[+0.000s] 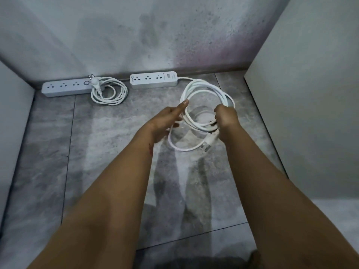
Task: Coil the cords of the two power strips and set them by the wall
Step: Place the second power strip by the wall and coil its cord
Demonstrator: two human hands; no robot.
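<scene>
Two white power strips lie along the foot of the back wall. The left strip has its cord coiled on the floor beside it, plug on top. From the right strip a white cord runs into loops held above the floor. My right hand grips the loops at their right side, and the plug hangs below it. My left hand reaches flat, fingers straight, against the left side of the loops.
Grey stone floor tiles stretch toward me. A stained wall stands at the back, a pale panel rises on the right and another on the left, forming a narrow bay.
</scene>
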